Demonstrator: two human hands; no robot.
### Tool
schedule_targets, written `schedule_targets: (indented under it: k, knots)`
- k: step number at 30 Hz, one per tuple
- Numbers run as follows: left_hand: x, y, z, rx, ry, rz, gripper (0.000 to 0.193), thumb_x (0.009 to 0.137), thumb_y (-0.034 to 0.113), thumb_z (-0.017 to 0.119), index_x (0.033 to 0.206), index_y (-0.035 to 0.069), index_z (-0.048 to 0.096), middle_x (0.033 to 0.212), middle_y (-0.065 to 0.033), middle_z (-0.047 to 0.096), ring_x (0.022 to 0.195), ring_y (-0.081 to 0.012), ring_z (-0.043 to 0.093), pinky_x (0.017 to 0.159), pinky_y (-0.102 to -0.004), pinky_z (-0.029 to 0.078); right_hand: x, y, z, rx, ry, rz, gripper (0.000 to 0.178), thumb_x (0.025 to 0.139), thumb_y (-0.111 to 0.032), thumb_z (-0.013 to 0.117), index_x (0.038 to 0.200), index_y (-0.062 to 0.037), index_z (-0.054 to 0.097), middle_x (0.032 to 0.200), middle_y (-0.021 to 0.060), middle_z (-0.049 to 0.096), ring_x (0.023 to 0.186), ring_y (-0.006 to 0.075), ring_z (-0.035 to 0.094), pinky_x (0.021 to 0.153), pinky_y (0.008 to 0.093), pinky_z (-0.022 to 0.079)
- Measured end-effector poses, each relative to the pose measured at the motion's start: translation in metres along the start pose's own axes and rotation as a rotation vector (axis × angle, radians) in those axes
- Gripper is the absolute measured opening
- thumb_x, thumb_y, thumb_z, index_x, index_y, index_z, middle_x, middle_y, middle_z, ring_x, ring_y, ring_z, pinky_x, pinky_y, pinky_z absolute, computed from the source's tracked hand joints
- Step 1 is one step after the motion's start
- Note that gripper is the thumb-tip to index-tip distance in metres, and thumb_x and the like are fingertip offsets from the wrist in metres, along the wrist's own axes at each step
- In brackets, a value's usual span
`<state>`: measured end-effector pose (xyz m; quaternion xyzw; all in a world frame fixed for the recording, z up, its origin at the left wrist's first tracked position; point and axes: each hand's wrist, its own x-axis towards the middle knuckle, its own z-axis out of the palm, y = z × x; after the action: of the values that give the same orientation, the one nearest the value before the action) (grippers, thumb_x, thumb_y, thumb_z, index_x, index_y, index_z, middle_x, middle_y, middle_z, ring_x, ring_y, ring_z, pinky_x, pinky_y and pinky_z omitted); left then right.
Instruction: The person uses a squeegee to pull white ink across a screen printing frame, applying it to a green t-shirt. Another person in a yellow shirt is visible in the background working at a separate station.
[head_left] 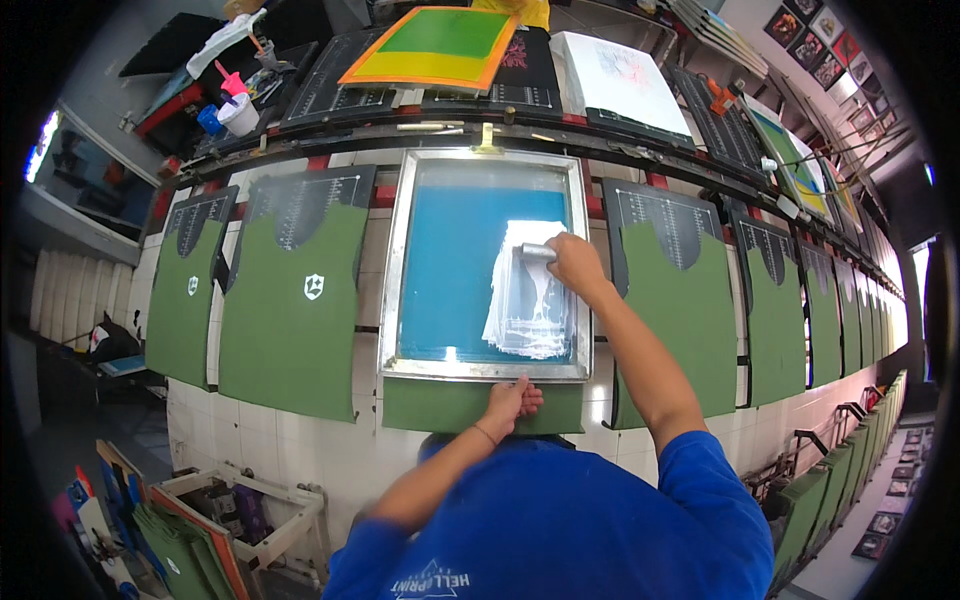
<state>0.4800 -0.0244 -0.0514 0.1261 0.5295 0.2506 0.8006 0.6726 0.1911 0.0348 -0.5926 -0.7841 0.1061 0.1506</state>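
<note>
Screen frame (450, 368), the metal-rimmed item under work, lies at the centre of the head view, over a green garment (425, 405) whose lower edge shows beneath the near rim. Its blue mesh (450, 260) carries white ink (508, 320) on the right-hand portion only, streaked and uneven, heaviest along the near and left margins of the patch.

Right hand (577, 265): closed around the grey squeegee (538, 252), which sits over the upper part of the ink. Left hand (512, 402): fingers curled at the near rim, apparently in contact; whether it grips the rim cannot be determined.

Progress, as judged from visible condition: two green garments left of the frame, the nearer one (285, 330) and the outer one (185, 320), each bear a white crest (314, 287); these appear done. To the right, the adjacent garment (675, 320) and the one beyond it (775, 320) show no mark and appear outstanding. Pieces farther along that row are too small to assess. The garment beneath the frame appears to be in process; its printed area is covered, so the result cannot be confirmed.
</note>
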Motion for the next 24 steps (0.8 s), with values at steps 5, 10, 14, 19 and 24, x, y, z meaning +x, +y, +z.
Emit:
schedule_targets:
  k: [5, 10, 14, 19, 24]
  knots:
    - [-0.016, 0.033, -0.007, 0.377, -0.116, -0.174, 0.051, 0.099, 0.047, 0.055, 0.096, -0.003, 0.062, 0.086, -0.016, 0.07, 0.076, -0.0241, 0.07, 0.061, -0.036, 0.055, -0.096, -0.046, 0.002, 0.076, -0.029, 0.015, 0.024, 0.068, -0.005, 0.071, 0.092, -0.0066, 0.069, 0.093, 0.0129, 0.064, 0.094, 0.0329, 0.062, 0.082, 0.0441, 0.052]
    - [-0.082, 0.078, 0.016, 1.419, 0.217, 0.684, 0.039, 0.09, 0.033, 0.065, 0.108, -0.001, 0.058, 0.094, -0.0208, 0.064, 0.091, -0.0381, 0.063, 0.077, -0.0465, 0.051, -0.156, -0.086, 0.004, 0.135, 0.051, 0.007, 0.034, 0.065, 0.001, 0.067, 0.098, -0.0033, 0.064, 0.098, 0.0132, 0.062, 0.097, 0.0324, 0.06, 0.086, 0.0405, 0.05]
    - [-0.061, 0.106, 0.028, 1.542, 0.213, 1.277, 0.035, 0.08, 0.011, 0.068, 0.111, 0.0, 0.056, 0.114, -0.0156, 0.057, 0.108, -0.0339, 0.052, 0.09, -0.0424, 0.044, -0.155, -0.081, 0.023, 0.102, 0.171, 0.001, 0.034, 0.066, 0.004, 0.064, 0.099, -0.0021, 0.064, 0.099, 0.0141, 0.062, 0.097, 0.0323, 0.059, 0.085, 0.0406, 0.05]
    - [0.033, 0.173, 0.039, 1.538, 0.078, 1.419, 0.028, 0.079, 0.005, 0.065, 0.106, 0.003, 0.058, 0.106, -0.0116, 0.058, 0.099, -0.0327, 0.055, 0.086, -0.0427, 0.046, -0.067, -0.038, 0.021, 0.041, 0.178, 0.024, 0.027, 0.068, 0.003, 0.063, 0.094, -0.0029, 0.068, 0.095, 0.0142, 0.064, 0.095, 0.0326, 0.061, 0.084, 0.0413, 0.051]
    - [0.05, 0.222, 0.053, 1.443, -0.019, 1.412, 0.027, 0.078, 0.003, 0.067, 0.103, 0.003, 0.058, 0.101, -0.0143, 0.059, 0.095, -0.0359, 0.055, 0.084, -0.0446, 0.046, -0.016, -0.019, 0.003, 0.003, 0.082, 0.052, 0.022, 0.07, 0.002, 0.064, 0.09, -0.0049, 0.07, 0.094, 0.0141, 0.064, 0.094, 0.0333, 0.061, 0.083, 0.0431, 0.051]
